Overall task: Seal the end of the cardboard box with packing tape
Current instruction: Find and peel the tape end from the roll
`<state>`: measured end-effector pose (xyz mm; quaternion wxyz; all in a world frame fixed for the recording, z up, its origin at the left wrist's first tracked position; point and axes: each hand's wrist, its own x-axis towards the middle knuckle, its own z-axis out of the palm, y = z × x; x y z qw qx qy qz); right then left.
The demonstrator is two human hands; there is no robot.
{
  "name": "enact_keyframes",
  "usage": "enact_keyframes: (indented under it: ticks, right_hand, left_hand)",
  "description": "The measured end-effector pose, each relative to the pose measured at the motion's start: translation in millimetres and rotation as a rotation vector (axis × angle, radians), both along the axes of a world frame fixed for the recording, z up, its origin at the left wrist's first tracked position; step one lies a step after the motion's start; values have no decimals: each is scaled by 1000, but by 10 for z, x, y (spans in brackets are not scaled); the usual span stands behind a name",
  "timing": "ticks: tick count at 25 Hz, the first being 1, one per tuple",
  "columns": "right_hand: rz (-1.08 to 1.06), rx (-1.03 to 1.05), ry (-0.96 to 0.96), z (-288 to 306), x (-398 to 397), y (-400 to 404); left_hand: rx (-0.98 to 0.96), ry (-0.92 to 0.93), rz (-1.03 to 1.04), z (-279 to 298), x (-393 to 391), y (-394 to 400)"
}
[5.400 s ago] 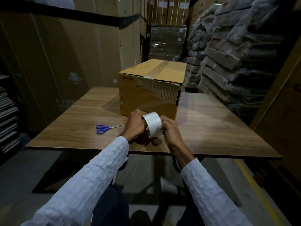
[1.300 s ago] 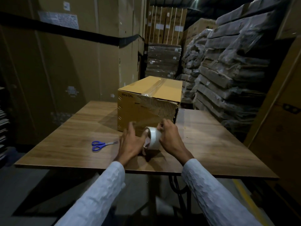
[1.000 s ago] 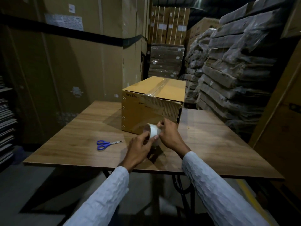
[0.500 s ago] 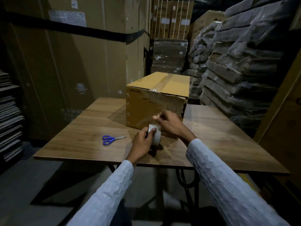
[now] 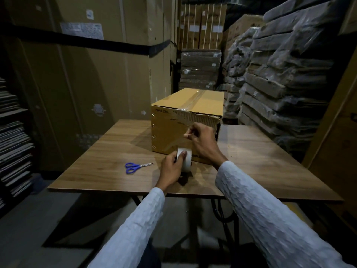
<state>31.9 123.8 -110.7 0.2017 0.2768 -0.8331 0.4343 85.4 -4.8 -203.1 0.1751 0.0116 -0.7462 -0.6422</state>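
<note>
- While the left hand point(image 5: 172, 167) grips a white roll of packing tape point(image 5: 184, 159) standing on edge on the wooden table point(image 5: 108, 161), the right hand point(image 5: 201, 141) pinches the clear tape end, raised against the near face of the brown cardboard box point(image 5: 170, 136).
- Blue-handled scissors point(image 5: 135, 166) lie left of the roll, apart from it.
- Wrapped stacks point(image 5: 286, 70) fill the right.

Blue scissors point(image 5: 135, 166) on wooden table point(image 5: 96, 167); wrapped stacks point(image 5: 286, 78) right.
</note>
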Motion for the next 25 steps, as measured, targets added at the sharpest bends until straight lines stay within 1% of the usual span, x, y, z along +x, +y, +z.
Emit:
enact_keyframes:
  ticks: [2,5,7,9,12,15,17,19,23,25]
  right_hand:
    - [21,-47,-6,39,-41,19]
    - [24,-78,11,158,-72,77]
    - [11,-72,23,201,-54,107]
    - [11,-113,47,215,-41,121]
    - [33,-103,109,243,-8,83]
    - [28,-126,109,275,-13,74]
    - [28,-153,91,326,-40,108]
    - [36,-126,91,375,-70,150]
    - [37,-175,97,385,-23,157]
    - [47,-164,113,397,-11,122]
  left_hand:
    - [68,-29,-91,-14,37,-11]
    - [43,-6,-165,-20,92,8]
    - [38,17,-155,-20,95,18]
    - [32,-8,-95,42,102,41]
    - [99,-43,-49,95,106,40]
    - [173,-28,-157,19,119,12]
    - [127,-43,-189,-39,109,-2]
    - [112,-46,-193,-22,119,25]
    - [98,-64,-87,112,147,61]
    - [121,-77,-66,102,138,48]
